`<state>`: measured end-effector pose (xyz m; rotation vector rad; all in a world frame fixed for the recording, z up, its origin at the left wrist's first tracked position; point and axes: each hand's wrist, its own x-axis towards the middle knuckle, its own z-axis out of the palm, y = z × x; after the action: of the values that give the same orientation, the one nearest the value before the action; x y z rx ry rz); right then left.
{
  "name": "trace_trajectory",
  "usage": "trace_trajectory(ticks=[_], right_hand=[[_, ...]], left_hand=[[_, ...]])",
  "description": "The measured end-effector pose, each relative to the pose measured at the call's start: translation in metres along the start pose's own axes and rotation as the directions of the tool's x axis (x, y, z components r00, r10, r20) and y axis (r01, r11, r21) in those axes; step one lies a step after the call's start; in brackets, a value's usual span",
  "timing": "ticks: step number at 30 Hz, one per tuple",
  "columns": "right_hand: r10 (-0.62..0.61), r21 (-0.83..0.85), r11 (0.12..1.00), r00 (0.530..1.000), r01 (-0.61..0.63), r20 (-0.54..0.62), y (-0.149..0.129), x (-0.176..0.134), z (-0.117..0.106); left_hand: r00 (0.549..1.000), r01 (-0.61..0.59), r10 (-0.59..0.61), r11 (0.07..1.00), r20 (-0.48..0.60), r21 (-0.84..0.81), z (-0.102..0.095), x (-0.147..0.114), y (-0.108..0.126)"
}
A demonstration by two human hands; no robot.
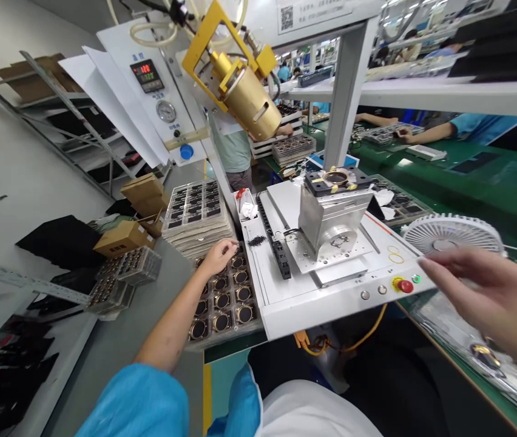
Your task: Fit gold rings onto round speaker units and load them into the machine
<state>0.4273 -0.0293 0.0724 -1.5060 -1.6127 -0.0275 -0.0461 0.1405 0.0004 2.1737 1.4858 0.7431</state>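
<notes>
My left hand (219, 256) is over the far end of a clear plastic tray (260, 321) of round watch-case-like parts (221, 300) with gold rims and dark faces. Its thumb and fingers are pinched together; anything between them is too small to make out. On the right, my right hand (490, 297) is slightly blurred, with its fingers stretched out near the panel's right edge, and I see nothing in it. Close to it are a red emergency button (405, 286), a lit green button (416, 278) and thin yellow rings (395, 258).
A metal fixture block (331, 221) stands on the white machine base (286, 312), below a gold press head (253, 103). A small black pile (256, 241) lies on the base. Stacked trays (197, 206) stand left, a white fan (452, 233) right. Co-workers' arms (434, 133) show behind.
</notes>
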Motion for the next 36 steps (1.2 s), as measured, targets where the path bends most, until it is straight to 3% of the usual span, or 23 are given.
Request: trace_trajectory(ticks=[2, 4, 6, 9, 11, 12, 14, 17, 19, 22, 25, 28, 31, 36], right_hand=[[-0.172, 0.111, 0.979, 0.985, 0.169, 0.015, -0.016, 0.05, 0.014], [-0.37, 0.114, 0.924, 0.928, 0.364, 0.036, -0.031, 0.103, 0.028], [-0.483, 0.083, 0.876, 0.866, 0.476, 0.133, -0.042, 0.152, 0.041], [-0.476, 0.128, 0.875, 0.779, 0.468, 0.409, -0.046, 0.204, 0.054], [-0.454, 0.16, 0.884, 0.724, 0.44, 0.519, -0.044, 0.222, 0.057], [-0.451, 0.171, 0.886, 0.719, 0.43, 0.529, -0.043, 0.226, 0.056], [-0.443, 0.195, 0.896, 0.764, 0.399, 0.47, -0.042, 0.225, 0.054], [-0.362, 0.293, 0.912, 0.899, 0.286, 0.247, -0.04, 0.209, 0.05], [-0.259, 0.392, 0.899, 0.958, 0.194, 0.122, -0.037, 0.19, 0.048], [-0.134, 0.51, 0.857, 0.988, 0.074, 0.082, -0.029, 0.154, 0.039], [-0.01, 0.55, 0.834, 0.996, -0.042, 0.092, -0.014, 0.11, 0.02], [0.172, 0.545, 0.813, 0.979, -0.204, 0.11, 0.013, 0.062, 0.0], [0.363, 0.543, 0.746, 0.919, -0.386, 0.156, 0.048, 0.014, -0.006], [0.582, 0.455, 0.618, 0.762, -0.641, 0.282, 0.099, -0.052, 0.017]], left_hand=[[0.998, -0.043, 0.04, 0.998, -0.055, -0.046, -0.005, -0.001, 0.023], [0.988, -0.106, 0.096, 0.991, -0.121, -0.08, -0.012, -0.002, 0.051], [0.962, -0.196, 0.177, 0.978, -0.208, -0.076, -0.022, -0.004, 0.081], [0.9, -0.322, 0.31, 0.947, -0.305, 0.013, -0.038, -0.005, 0.124], [0.871, -0.377, 0.376, 0.924, -0.316, 0.059, -0.045, -0.001, 0.148], [0.861, -0.403, 0.402, 0.913, -0.312, 0.065, -0.047, 0.004, 0.159], [0.845, -0.444, 0.441, 0.894, -0.303, 0.063, -0.047, 0.019, 0.181], [0.835, -0.455, 0.454, 0.887, -0.311, 0.076, -0.035, 0.054, 0.216], [0.85, -0.426, 0.442, 0.897, -0.285, 0.12, -0.024, 0.08, 0.242], [0.907, -0.339, 0.378, 0.917, -0.185, 0.211, -0.008, 0.112, 0.275], [0.927, -0.339, 0.368, 0.903, -0.07, 0.265, 0.001, 0.122, 0.293], [0.881, -0.471, 0.465, 0.843, 0.088, 0.258, 0.005, 0.115, 0.292], [0.82, -0.572, 0.552, 0.78, 0.15, 0.256, 0.005, 0.107, 0.283], [0.831, -0.554, 0.508, 0.787, 0.225, 0.27, 0.004, 0.106, 0.271]])
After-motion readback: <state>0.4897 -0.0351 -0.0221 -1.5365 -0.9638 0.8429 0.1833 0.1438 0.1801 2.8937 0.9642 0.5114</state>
